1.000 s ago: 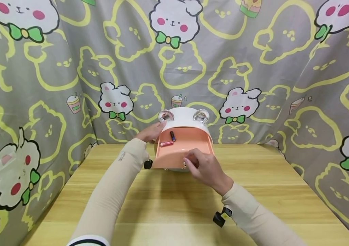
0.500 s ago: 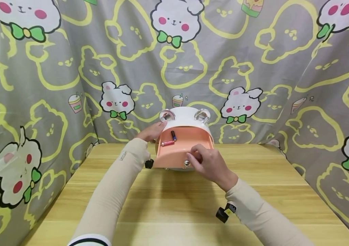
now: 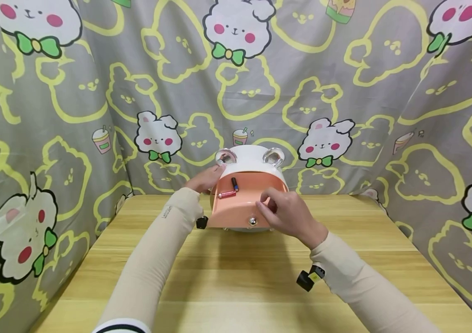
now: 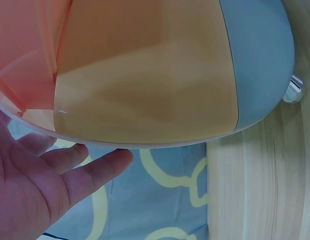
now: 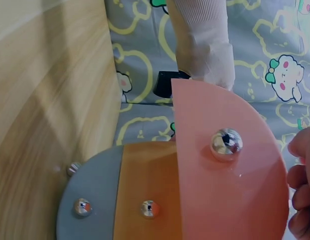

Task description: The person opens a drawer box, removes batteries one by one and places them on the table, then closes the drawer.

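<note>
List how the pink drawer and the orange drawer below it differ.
The pink drawer is pulled out; the orange drawer sits pushed in. The pink drawer's front has a rounded top edge; the orange drawer's is a band. The pink drawer's inside shows; the orange drawer's is hidden. Both have a shiny knob.

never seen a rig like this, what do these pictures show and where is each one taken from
No machine here, just a person working bare-handed. The wide view comes from a head camera, the close ones from wrist cameras. On the wooden table stands a rounded cabinet, its pink top drawer pulled out with a small red cylinder and a dark one inside. The left hand touches the cabinet's side; the right hand is beside the drawer's front, off its knob. Neither hand seems to hold anything.
</note>
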Motion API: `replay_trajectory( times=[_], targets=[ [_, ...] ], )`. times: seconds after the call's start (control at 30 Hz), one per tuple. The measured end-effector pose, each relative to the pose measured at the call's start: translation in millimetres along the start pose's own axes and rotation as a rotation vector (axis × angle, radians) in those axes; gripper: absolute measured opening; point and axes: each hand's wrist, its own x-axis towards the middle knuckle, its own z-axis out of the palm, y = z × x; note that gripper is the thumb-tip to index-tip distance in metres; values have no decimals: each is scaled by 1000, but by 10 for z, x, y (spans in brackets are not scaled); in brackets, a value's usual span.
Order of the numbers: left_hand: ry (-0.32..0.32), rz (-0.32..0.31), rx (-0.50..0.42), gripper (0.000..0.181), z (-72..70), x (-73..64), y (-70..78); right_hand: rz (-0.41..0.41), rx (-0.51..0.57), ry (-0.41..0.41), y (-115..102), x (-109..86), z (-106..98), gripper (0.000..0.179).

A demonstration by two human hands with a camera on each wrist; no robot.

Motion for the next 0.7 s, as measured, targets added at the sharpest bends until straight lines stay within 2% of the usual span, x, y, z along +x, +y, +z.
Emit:
replay_trajectory(
  times=[0.3, 0.7],
  targets=[
    [-3, -13, -14, 64, 1, -22, 26, 9, -5, -70, 80, 117, -99, 18],
    [1, -16, -7, 64, -2, -31, 35, 148, 70, -233, 181, 252, -218, 15]
  ],
)
